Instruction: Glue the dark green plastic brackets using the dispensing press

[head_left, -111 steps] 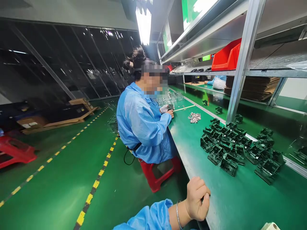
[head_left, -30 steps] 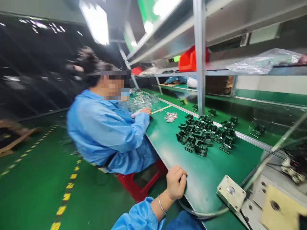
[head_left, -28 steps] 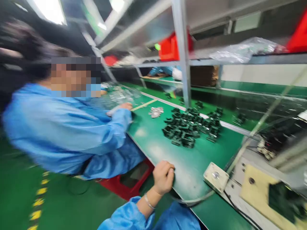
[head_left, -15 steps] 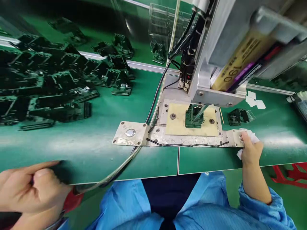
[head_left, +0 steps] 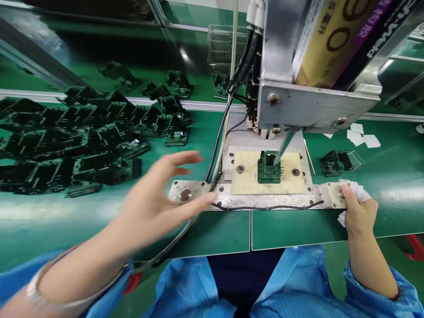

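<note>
My left hand (head_left: 159,194) hovers open, fingers stretched toward the left round button (head_left: 185,194) on the metal plate (head_left: 265,201); it is blurred by motion. My right hand (head_left: 356,212) rests at the plate's right end, thumb on the right button (head_left: 340,193), fingers closed on a white tissue (head_left: 359,192). A dark green plastic part (head_left: 269,168) sits in the beige fixture (head_left: 268,179) under the machine's nozzle (head_left: 281,148).
A big heap of dark green plastic parts (head_left: 79,141) covers the bench to the left. Black cables (head_left: 228,115) run down to the plate. One part with a clear piece (head_left: 338,161) and white paper scraps (head_left: 361,137) lie on the right. The machine head (head_left: 314,101) overhangs the fixture.
The view swung from a seated co-worker on the left to the machine in front. My left hand left the bench edge, opened, and moved right toward the left button. The right hand stayed put.
</note>
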Motion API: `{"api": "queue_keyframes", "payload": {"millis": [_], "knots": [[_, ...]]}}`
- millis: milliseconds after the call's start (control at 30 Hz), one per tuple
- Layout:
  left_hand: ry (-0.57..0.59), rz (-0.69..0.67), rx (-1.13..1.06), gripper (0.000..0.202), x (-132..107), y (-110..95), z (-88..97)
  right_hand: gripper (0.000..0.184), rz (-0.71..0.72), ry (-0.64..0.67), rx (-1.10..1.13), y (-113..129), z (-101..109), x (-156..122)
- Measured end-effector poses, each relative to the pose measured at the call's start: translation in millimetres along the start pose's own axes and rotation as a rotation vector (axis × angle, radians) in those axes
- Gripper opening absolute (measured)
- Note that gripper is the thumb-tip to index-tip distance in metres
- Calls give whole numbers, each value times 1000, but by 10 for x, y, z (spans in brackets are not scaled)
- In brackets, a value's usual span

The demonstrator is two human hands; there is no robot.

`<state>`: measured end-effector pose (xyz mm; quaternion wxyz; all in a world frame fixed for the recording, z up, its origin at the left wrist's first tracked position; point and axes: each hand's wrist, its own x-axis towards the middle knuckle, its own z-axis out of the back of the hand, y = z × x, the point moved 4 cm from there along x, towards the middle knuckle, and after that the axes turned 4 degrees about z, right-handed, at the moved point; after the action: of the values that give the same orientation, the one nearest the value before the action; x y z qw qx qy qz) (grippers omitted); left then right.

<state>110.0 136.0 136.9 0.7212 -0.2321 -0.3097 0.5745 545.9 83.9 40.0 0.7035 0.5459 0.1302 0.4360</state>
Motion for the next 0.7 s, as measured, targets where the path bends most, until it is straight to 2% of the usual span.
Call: {"api": "queue_keyframes", "payload": {"millis": [67, 133, 200, 267, 367, 500, 633, 700], "knots": [[194, -63, -79, 95, 314, -286, -321, 50, -22, 8, -12, -8, -4, -8], [323, -72, -137, 100, 535, -417, -591, 51, -33, 13, -15, -12, -7, -15], [415, -40, -213, 89, 680, -444, -798, 49, -41, 22, -3, -17, -13, -21], [495, 4, -355, 71, 758, -446, -927, 47, -53, 33, 11, -19, -19, -29], [553, 115, -565, 57, 790, -474, -943, 45, -78, 50, 35, -5, -28, -41], [598, 354, -517, 56, 706, -530, -777, 43, -97, 49, 35, 20, -47, -30], [849, 491, -534, 56, 459, -551, -690, 43, -87, 40, 44, -4, -81, -6], [981, 515, -650, 58, 291, -547, -682, 38, 1, -32, 42, 51, -25, -48]]}}
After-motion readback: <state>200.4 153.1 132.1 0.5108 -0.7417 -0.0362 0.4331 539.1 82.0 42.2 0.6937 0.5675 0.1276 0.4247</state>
